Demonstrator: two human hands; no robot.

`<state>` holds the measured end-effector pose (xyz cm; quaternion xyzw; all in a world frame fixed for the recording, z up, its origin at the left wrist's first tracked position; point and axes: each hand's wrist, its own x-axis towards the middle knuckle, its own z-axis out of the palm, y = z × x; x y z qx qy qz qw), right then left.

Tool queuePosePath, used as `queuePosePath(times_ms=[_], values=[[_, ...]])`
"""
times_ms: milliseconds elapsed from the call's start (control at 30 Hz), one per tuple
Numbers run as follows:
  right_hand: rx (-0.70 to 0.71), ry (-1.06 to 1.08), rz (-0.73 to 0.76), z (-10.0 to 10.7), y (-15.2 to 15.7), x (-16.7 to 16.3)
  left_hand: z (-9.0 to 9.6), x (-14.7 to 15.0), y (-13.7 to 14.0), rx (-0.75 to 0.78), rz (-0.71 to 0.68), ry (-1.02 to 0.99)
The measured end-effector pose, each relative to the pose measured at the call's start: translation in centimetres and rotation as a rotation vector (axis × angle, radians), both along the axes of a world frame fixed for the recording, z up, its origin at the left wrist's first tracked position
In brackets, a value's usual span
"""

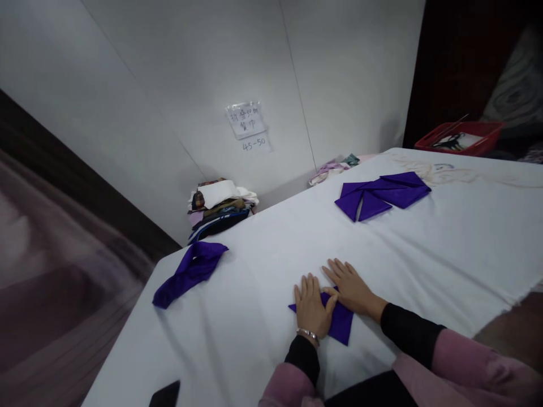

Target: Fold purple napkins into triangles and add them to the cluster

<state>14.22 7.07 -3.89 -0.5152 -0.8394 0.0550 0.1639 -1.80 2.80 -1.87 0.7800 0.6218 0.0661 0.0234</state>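
A folded purple cloth napkin [340, 327] lies flat on the white-covered table, close to my body. My left hand [313, 308], with a bracelet at the wrist, presses flat on its left part, fingers stretched out. Across the upper right part rests my right hand [348, 287], palm down with fingers spread. The two thumbs come close together over the cloth. A pointed corner of the napkin sticks out left of my left hand; the rest of that side is hidden beneath the hands.
Folded purple napkins [384, 195] lie at the back right, and a crumpled purple cloth [190, 272] at the left. Stacked clothes [220, 206] stand beyond the table [254, 339] by the wall. A dark flat object [165, 394] sits at the front left; a red basket [479, 148] is far right.
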Motion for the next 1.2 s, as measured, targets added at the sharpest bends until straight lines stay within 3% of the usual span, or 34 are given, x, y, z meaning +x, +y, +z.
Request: queuePosePath(times_ms=[367, 600, 667, 800, 867, 967, 1067, 1200], values=[[0.038, -0.022, -0.052, -0.4, 1.2, 2.3, -0.8, -0.3, 0.4, 0.024, -0.011, 0.027], [0.038, -0.117, -0.220, 0.2, 1.5, 6.6, 0.3, 0.3, 0.2, 0.004, 0.000, 0.035], [-0.007, -0.035, -0.291, 1.0, 1.4, 8.0, 0.7, 0.6, 0.1, -0.002, 0.000, 0.028], [-0.112, 0.385, -0.425, 2.2, 0.3, 9.8, 1.0, 0.8, 0.2, -0.040, -0.004, 0.025], [-0.222, 0.622, -0.451, 2.5, -1.1, 9.9, 1.0, 0.8, 0.2, -0.055, 0.000, 0.034], [-0.566, 0.903, -0.468, 3.0, -3.6, 8.8, 1.0, 0.8, 0.2, -0.067, 0.002, 0.038], [-0.878, 1.046, -0.424, 3.7, -5.5, 7.2, 1.2, 0.9, 0.2, -0.074, 0.008, 0.012], [-1.071, 1.143, -0.397, 4.8, -6.3, 5.8, 1.6, 0.9, 0.0, -0.056, 0.018, -0.032]])
